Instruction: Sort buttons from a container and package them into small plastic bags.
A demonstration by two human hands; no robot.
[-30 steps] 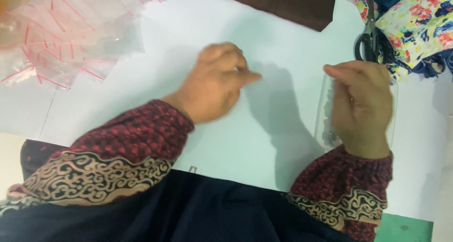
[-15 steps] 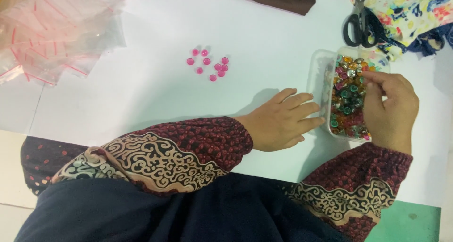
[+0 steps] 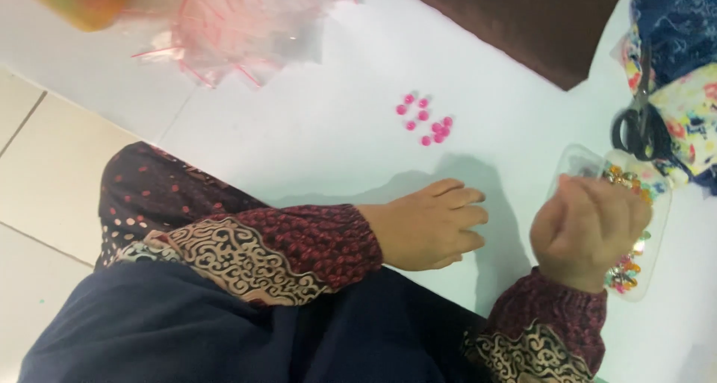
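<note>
Nine pink beads; left hand flat, right hand clenched over bead box.

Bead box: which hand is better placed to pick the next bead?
Right. The right hand is curled over the clear bead box; the left hand lies flat on the white sheet, apart from it.

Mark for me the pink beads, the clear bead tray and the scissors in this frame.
pink beads (image 3: 426, 119): head view, on a bead near the middle of the loose cluster.
clear bead tray (image 3: 579, 161): head view, on its bare upper left corner.
scissors (image 3: 633, 129): head view, on the black handle loops.
</note>
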